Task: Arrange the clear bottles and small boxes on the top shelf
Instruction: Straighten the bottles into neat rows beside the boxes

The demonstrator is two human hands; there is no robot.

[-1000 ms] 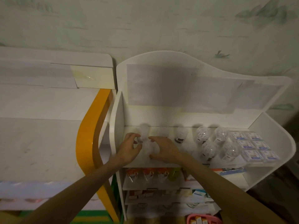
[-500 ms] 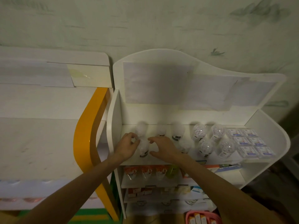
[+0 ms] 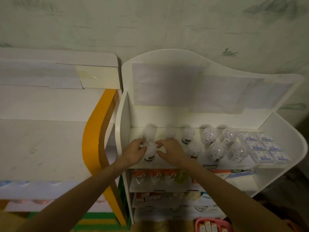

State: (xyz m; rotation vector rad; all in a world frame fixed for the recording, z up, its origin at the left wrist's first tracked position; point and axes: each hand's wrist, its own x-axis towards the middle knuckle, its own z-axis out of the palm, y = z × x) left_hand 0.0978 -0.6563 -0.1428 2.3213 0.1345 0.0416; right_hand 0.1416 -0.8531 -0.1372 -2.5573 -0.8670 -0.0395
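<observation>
A white top shelf (image 3: 217,163) stands against a pale patterned wall (image 3: 150,22). Clear bottles (image 3: 209,135) line it, small boxes (image 3: 264,146) at the right end. The left hand (image 3: 133,152) and right hand (image 3: 170,150) both grasp the near-left bottle (image 3: 150,151).

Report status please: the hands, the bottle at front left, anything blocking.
Left hand and right hand both grip the front-left clear bottle, upright on the top shelf. Other bottles close right; small boxes far right. Nothing blocking.
</observation>
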